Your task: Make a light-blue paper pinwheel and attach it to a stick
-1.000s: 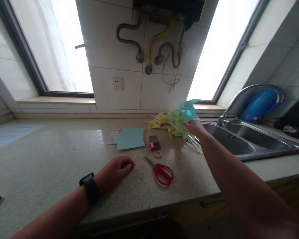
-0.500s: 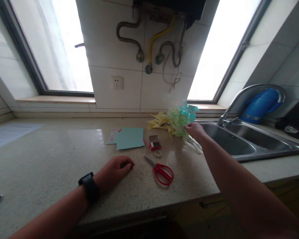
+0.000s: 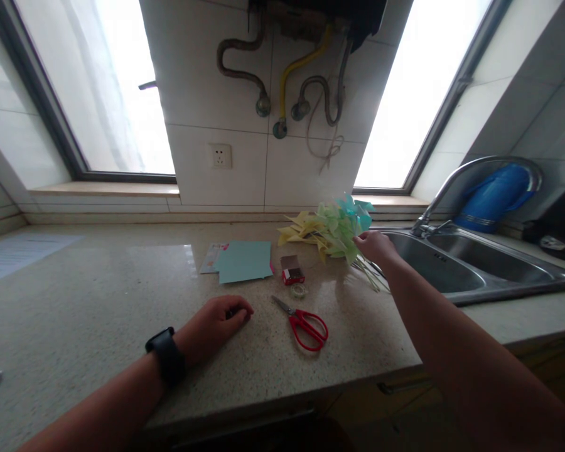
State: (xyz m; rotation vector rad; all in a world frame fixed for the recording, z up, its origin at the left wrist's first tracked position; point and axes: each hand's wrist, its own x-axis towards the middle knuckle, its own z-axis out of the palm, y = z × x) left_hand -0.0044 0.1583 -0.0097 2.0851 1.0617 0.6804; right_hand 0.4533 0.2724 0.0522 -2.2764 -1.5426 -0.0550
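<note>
My right hand [image 3: 375,245] reaches far across the counter and is closed on the sticks of a pile of paper pinwheels [image 3: 332,227] in yellow, green and turquoise, lying by the sink. My left hand [image 3: 216,320] rests on the counter with its fingers curled under; I cannot make out anything in it. A black watch [image 3: 164,355] sits on that wrist. Red-handled scissors [image 3: 304,322] lie just right of my left hand.
Turquoise paper sheets [image 3: 243,260], a small red box [image 3: 292,270] and a tape roll [image 3: 300,290] lie mid-counter. A steel double sink [image 3: 471,267] with a tap [image 3: 456,182] is at the right, a blue jug [image 3: 492,198] behind it. Windows and wall pipes stand behind the counter.
The turquoise pinwheel at the top of the pile has dropped lower onto the heap, and my right hand has shifted slightly right. My left hand has stayed put.
</note>
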